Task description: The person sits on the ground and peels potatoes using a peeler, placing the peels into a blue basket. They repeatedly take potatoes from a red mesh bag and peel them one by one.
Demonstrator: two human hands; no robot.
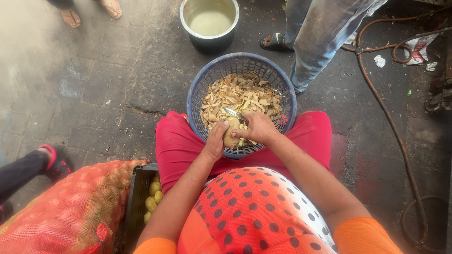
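Holding a potato (231,136) over a blue basket (197,94), the left hand (215,141) wraps its fingers around the potato's left side, pressed together against the skin. The right hand (256,128) sits just beside it, fingers curled tight around a metal peeler (232,114) whose blade points up and left, resting at the potato's top end. Both hands touch the potato, which hangs above the near rim of the basket.

The basket rests on the person's lap, between knees clad in red trousers (176,141), and is filled with pale peels (240,96). An orange top with dark dots (254,211) fills the lower middle of the view.

To the left, a black crate (136,197) holds several peeled yellow potatoes (153,196), and an orange net sack (70,211) of potatoes lies against it. Beyond the basket stands a metal pot (209,21) holding cloudy liquid. Another person in jeans (315,37) and a sandal stands near the basket's far right side. A hose (391,127) snakes across the dark paved floor on the right. A foot in a red and black sandal (54,162) shows at the left edge.
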